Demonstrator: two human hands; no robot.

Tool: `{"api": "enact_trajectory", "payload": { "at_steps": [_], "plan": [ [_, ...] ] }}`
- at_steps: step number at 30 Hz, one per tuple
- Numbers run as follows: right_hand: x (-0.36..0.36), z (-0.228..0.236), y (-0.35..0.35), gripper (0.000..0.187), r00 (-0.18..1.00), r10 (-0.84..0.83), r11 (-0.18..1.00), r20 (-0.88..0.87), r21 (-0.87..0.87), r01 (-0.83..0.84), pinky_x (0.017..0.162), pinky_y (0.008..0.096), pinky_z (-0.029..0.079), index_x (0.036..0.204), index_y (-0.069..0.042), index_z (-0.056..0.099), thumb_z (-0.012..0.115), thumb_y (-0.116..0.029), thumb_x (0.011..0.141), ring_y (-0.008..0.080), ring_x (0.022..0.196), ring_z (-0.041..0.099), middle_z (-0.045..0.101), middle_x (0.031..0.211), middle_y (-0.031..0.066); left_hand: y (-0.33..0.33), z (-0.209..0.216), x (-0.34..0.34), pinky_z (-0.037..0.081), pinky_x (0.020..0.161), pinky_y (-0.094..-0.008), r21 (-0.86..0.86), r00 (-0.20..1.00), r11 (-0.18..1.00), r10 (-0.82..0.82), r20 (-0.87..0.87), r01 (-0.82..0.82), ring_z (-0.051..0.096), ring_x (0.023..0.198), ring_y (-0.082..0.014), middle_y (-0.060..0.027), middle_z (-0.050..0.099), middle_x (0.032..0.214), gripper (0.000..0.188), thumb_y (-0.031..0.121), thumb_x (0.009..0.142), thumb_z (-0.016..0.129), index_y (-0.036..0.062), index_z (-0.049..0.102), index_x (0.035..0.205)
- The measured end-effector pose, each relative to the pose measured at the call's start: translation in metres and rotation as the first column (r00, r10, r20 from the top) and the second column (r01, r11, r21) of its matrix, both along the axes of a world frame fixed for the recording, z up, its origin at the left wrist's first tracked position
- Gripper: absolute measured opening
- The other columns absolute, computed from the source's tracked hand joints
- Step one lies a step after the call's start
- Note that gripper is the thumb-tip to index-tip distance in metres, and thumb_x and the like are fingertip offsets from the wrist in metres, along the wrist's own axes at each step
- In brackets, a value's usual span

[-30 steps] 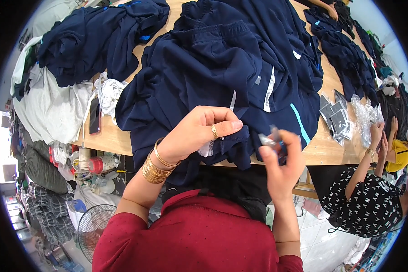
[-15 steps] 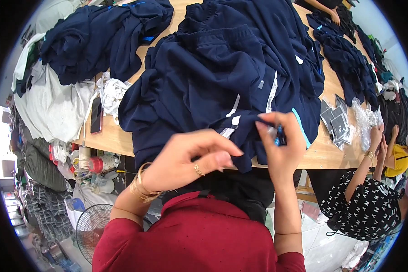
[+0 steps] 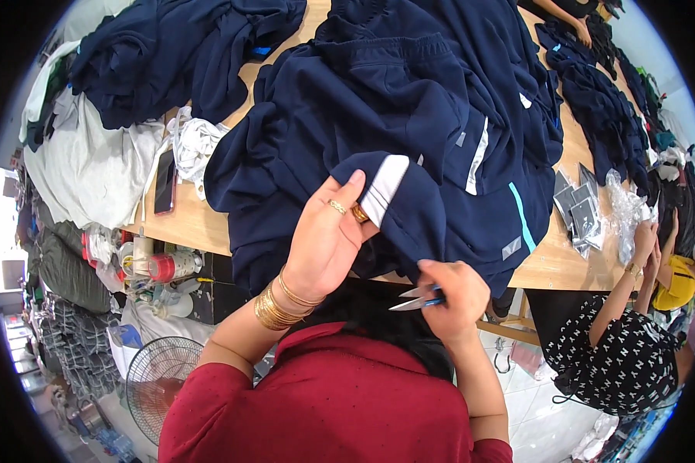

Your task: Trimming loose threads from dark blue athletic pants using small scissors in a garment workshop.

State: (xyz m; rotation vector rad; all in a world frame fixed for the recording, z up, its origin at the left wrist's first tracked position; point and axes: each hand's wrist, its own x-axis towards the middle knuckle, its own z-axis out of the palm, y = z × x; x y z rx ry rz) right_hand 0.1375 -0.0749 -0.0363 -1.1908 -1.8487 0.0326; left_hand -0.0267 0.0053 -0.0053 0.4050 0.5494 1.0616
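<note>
Navy trousers (image 3: 347, 100) with an elastic waistband lie heaped on the table in front of me. My left hand (image 3: 332, 231) is turned palm up, its thumb on top of a raised navy fold and its fingers underneath. This fold bears a white stripe (image 3: 386, 185) with thin dark lines. To its right, my right hand (image 3: 457, 299) is closed round small thread snips (image 3: 418, 300) with blue on the grip, and the blades point left, slightly parted. Its thumb and forefinger also touch the lower edge of the fold. The snips' handle is mostly hidden in my palm.
More navy garments (image 3: 170, 62) lie at the far left, beside pale grey cloth (image 3: 100, 154) and a phone (image 3: 164, 184). Flat dark packets (image 3: 579, 208) and clear plastic (image 3: 625, 204) are at the right, near another person's hands (image 3: 645, 239). A fan (image 3: 158, 378) stands below left.
My left hand has turned palm up and taken hold of the white-striped fold, now raised and spread. My right hand has moved down toward me, and the snips' blades have come into sight.
</note>
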Motion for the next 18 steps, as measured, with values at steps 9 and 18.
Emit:
{"api": "enact_trajectory", "payload": {
  "at_steps": [9, 18],
  "plan": [
    [0.007, 0.001, -0.009, 0.033, 0.965, -0.245, 0.964, -0.096, 0.083, 0.253, 0.047, 0.0254, 0.043, 0.083, -0.005, 0.057, 0.062, 0.008, 0.053, 0.0191, 0.052, 0.055, 0.056, 0.062, 0.0067, 0.001, 0.000, 0.000, 0.047, 0.085, -0.0360, 0.096, 0.999, 0.995, 0.031, -0.008, -0.030, 0.055, 0.102, -0.0194, -0.0099, 0.054, 0.114, 0.027, 0.016, 0.093, 0.040, 0.0040, 0.044, 0.116],
    [0.010, -0.004, -0.011, 0.028, 0.957, -0.212, 0.969, -0.196, 0.084, 0.232, 0.043, 0.0255, 0.040, 0.080, -0.005, 0.051, 0.062, 0.008, 0.058, 0.0184, 0.047, 0.052, 0.053, 0.059, 0.0065, -0.001, -0.003, 0.000, 0.047, 0.086, -0.0366, 0.095, 0.999, 0.994, 0.048, 0.005, -0.048, 0.053, 0.105, -0.0202, -0.0092, 0.052, 0.116, 0.028, 0.015, 0.093, 0.039, 0.0059, 0.041, 0.119]
  ]
}}
